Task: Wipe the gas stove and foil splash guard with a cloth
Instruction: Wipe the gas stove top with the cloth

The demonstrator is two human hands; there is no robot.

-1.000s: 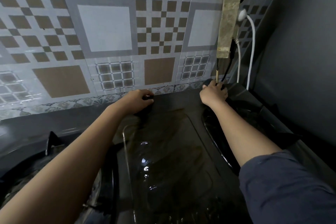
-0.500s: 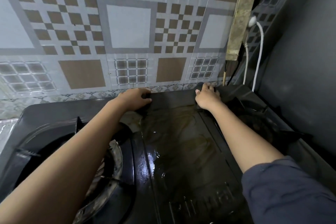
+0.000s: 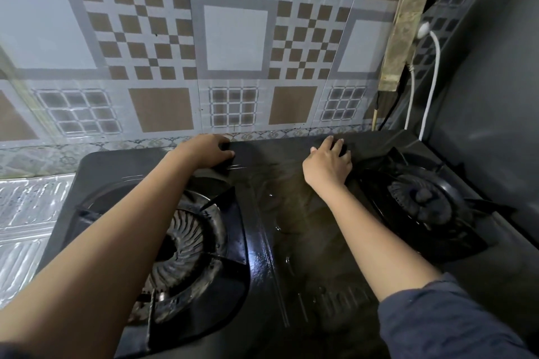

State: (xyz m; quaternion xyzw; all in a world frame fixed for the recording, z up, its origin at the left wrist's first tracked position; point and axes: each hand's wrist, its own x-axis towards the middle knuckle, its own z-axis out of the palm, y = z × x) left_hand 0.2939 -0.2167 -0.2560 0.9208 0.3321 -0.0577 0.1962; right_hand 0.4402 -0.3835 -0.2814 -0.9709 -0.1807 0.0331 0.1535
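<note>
Black stove (image 3: 291,242) is pressed near its back edge by the flat right hand (image 3: 328,166). The left hand (image 3: 204,150) is curled alongside; whether anything is held cannot be told.

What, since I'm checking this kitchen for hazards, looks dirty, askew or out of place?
Wet brownish smears cover the middle of the stove. A grimy, yellowed power strip hangs tilted on the tiled wall above its back right corner, cords trailing down beside it.
</note>
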